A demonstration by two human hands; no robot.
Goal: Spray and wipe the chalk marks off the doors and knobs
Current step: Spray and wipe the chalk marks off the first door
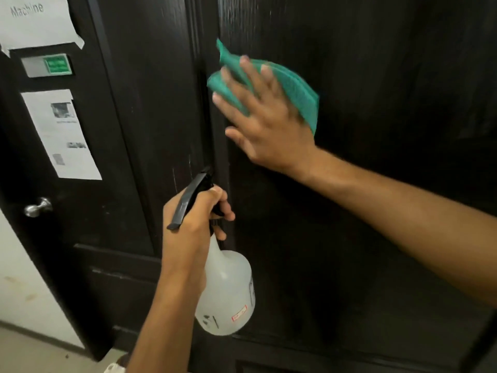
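My right hand (265, 114) presses a green cloth (301, 90) flat against the dark right door (376, 76), fingers spread and straight. My left hand (193, 219) grips the neck and trigger of a white spray bottle (228, 292) with a black nozzle, held low in front of the seam between the doors. Faint chalk lines (183, 170) show on the left door (150, 103) just above the nozzle. A silver knob (37, 207) sits at the far left of that door.
Paper notices (61, 133) and a small green sign (56, 64) are taped on the left door. A pale wall (21, 278) and floor lie at the lower left. My shoe tip (114, 368) shows at the bottom.
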